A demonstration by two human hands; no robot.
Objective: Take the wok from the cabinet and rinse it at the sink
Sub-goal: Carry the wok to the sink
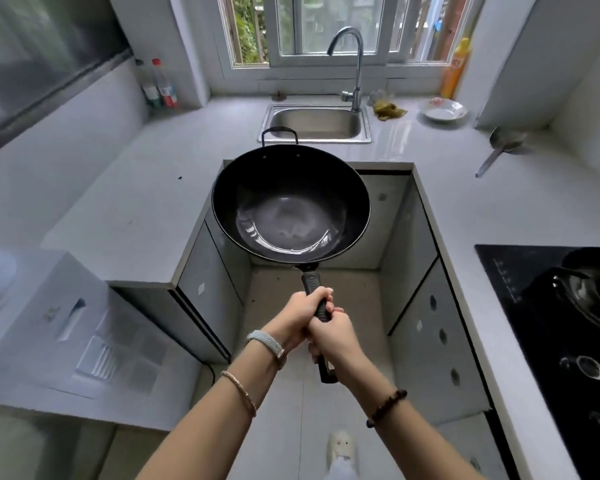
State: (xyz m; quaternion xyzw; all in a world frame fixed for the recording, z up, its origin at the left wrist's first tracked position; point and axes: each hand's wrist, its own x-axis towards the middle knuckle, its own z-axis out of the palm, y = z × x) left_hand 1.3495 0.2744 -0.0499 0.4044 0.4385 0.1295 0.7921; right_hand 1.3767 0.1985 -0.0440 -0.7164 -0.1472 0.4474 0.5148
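While both hands (321, 327) clench handle — wok (290, 202) black, glossy (empty).

white countertop (146, 188), daylit window (326, 26)

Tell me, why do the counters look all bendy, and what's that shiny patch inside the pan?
Head view: the wide-angle lens curves the countertop edges; daylight from the window glares off the wok bottom; the left edge looks blurry.

Gripping black wok (290, 202) by long handle, left hand (300, 315) ahead, right hand (333, 336) behind. Holding it level in air, short of sink (316, 123) set in white worktop (136, 202).
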